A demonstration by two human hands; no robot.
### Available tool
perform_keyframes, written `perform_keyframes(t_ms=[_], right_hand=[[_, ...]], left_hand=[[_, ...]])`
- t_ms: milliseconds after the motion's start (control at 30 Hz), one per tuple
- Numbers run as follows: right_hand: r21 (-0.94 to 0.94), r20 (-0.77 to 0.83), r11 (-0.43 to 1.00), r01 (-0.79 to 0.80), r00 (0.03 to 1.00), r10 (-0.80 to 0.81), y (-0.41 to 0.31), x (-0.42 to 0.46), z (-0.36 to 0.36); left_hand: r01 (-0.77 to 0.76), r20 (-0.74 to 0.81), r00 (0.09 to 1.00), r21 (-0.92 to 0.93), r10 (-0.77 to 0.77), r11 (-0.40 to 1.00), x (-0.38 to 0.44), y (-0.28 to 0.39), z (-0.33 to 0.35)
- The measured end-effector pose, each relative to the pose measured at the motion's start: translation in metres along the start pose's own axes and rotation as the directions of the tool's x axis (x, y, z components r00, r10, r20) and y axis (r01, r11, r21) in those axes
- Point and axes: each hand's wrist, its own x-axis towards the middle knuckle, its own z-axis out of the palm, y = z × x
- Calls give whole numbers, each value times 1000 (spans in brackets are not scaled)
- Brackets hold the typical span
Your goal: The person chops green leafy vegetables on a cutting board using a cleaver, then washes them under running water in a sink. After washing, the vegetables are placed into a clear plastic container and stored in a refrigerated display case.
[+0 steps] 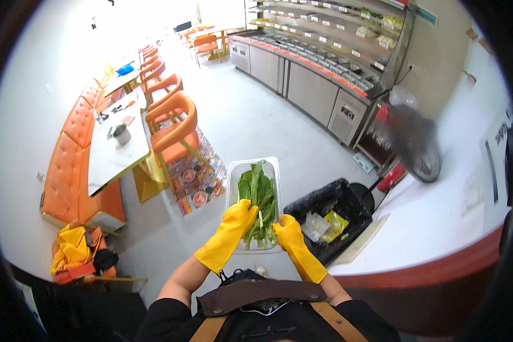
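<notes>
A clear plastic container is in front of me at waist height, with long leafy greens lying lengthwise in it. Yellow rubber gloves cover both hands. My left hand is over the container's left part, its fingers curled against the greens; whether they grip any stems is hidden. At the right rim, my right hand has its fingers bent around the container's edge. The stem ends point towards me, and the leaves spread at the far end.
A bin lined with a black bag holds packaging at my right. Beyond it stands a fan. Orange chairs and a white table are ahead left; a steel refrigerated counter runs ahead right. A chair with a yellow garment stands lower left.
</notes>
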Motion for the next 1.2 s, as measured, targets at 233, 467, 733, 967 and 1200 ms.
perform_keyframes(t_ms=[233,467,733,967,1200], right_hand=[[153,-47,986,61,997,-54,-45,178,5],[298,-221,954,-22,971,92,-140,335,19],[300,-277,951,-71,948,158,-206,496,6],[245,-354,961,126,935,-32,-235,662,-43],[225,-36,950,-216,973,230,-311,831,-88]], left_hand=[[-222,-317,934,-155,165,963,171,-22,-25],[-341,-351,890,-85,292,936,368,-87,25],[200,395,916,-296,-71,934,594,-87,66],[312,487,866,-353,-111,882,785,1,67],[288,461,883,-383,-89,878,970,45,103]])
